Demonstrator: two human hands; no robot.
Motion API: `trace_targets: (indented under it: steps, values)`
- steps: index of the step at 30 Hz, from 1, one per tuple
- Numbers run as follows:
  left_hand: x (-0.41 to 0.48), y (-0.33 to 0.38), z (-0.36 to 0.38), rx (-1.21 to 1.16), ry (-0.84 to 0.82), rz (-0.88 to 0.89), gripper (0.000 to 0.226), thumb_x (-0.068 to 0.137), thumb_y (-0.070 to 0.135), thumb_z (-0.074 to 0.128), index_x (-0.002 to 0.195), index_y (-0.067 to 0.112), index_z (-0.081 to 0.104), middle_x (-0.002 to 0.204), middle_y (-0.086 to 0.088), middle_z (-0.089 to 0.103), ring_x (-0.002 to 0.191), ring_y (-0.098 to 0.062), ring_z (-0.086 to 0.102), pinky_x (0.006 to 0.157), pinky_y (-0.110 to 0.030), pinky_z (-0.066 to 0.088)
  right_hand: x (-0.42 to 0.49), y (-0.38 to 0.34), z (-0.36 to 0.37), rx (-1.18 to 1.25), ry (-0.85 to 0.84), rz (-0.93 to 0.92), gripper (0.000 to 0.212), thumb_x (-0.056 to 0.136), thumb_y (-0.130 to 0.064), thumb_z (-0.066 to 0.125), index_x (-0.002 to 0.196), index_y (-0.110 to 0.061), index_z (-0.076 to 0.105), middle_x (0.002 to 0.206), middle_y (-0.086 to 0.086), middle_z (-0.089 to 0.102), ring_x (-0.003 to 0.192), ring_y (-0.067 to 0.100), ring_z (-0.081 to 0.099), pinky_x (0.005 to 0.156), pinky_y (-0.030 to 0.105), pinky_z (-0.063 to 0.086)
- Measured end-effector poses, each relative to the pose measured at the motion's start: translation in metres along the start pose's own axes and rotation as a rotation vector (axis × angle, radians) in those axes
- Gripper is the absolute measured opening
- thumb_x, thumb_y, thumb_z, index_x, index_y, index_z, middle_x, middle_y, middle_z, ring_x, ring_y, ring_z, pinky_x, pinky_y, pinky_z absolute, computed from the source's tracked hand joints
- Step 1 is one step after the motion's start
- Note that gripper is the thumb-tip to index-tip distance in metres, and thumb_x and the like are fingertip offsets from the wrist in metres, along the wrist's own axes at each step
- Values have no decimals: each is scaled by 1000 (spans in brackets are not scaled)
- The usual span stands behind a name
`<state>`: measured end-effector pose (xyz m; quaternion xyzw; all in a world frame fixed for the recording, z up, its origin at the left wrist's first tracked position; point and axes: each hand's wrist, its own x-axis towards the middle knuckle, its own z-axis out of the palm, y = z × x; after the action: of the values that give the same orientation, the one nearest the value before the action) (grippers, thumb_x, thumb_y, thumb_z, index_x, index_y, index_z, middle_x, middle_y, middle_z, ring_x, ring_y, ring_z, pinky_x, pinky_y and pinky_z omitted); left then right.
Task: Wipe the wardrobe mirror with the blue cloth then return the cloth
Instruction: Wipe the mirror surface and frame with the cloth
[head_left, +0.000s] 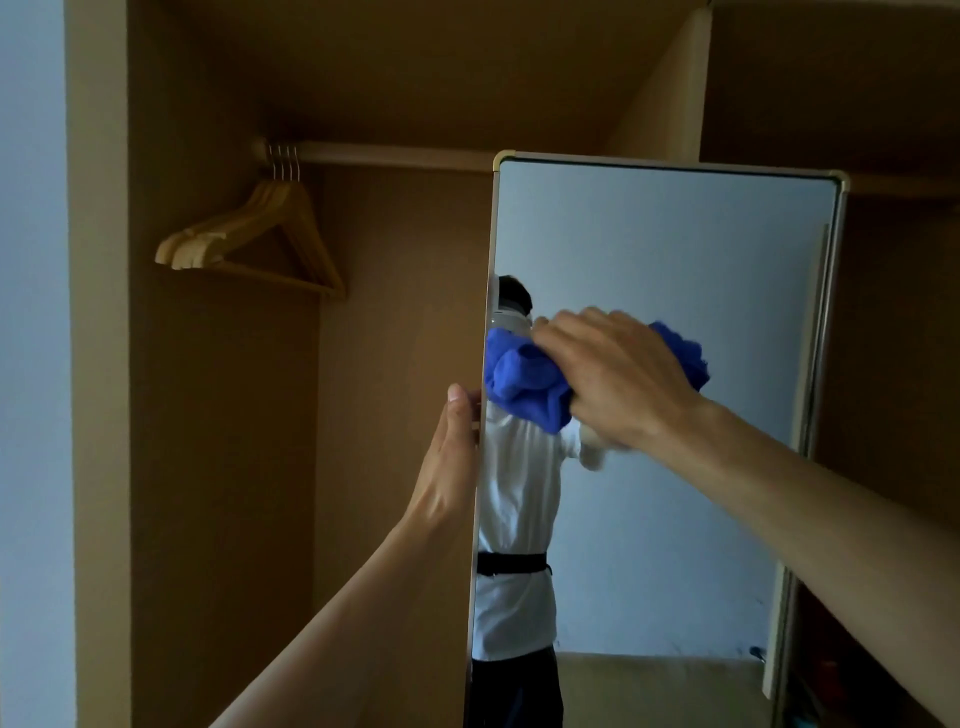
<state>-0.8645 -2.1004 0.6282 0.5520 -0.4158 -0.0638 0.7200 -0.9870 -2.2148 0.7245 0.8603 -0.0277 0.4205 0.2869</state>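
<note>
The wardrobe mirror stands tall in a pale frame, swung out in front of the open wardrobe. My right hand presses the bunched blue cloth against the glass near its left edge, at mid height, fingers curled over the cloth. A bit of cloth also shows past my knuckles on the right. My left hand holds the mirror's left edge just below the cloth, thumb on the near side; its fingers are hidden behind the frame. The glass reflects a person in a white shirt.
Several wooden hangers hang on the rail at the upper left inside the brown wardrobe. A vertical divider panel rises behind the mirror. Shelving lies in shadow at the right.
</note>
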Motion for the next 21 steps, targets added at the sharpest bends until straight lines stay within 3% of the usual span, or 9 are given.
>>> trace_targets:
  steps: [3,6,9,11,17,21]
  values:
    - [-5,1,3,46,6,3,55,94,76,10,116,49,53,126,10,63,124,-16,58,113,-50,42,15,22,-14,-27,51,54,16,86,-12,62,101,-17,60,94,2,62,82,27,57,71,35,38]
    - [-8,-5,7,77,23,21,60,97,71,18,135,37,48,140,6,56,133,-17,51,115,-47,39,17,30,-15,-3,54,93,20,87,-11,61,106,-17,62,97,2,64,85,26,57,76,39,43]
    - [-5,-12,9,133,41,36,31,107,41,43,136,32,47,129,8,60,123,-11,57,91,-26,46,2,19,-4,-9,25,59,22,81,-7,63,102,-15,61,95,2,63,85,27,56,76,42,44]
    - [-4,-14,11,141,40,48,38,104,23,53,140,32,45,128,7,61,117,-7,58,84,-20,44,-13,11,5,10,-9,41,23,77,-5,65,98,-15,60,92,2,62,84,27,56,73,38,41]
    - [-8,-20,16,150,108,53,46,95,20,50,133,47,44,129,7,61,119,-12,59,104,-44,50,-55,-6,28,33,-55,-18,32,63,-2,72,92,-15,65,87,2,63,77,25,57,68,30,30]
    - [-8,-20,21,197,155,61,47,97,18,51,140,37,46,129,4,60,117,-15,59,93,-35,50,-51,4,24,29,-47,-31,33,69,-5,66,100,-16,66,90,1,62,81,26,57,70,29,28]
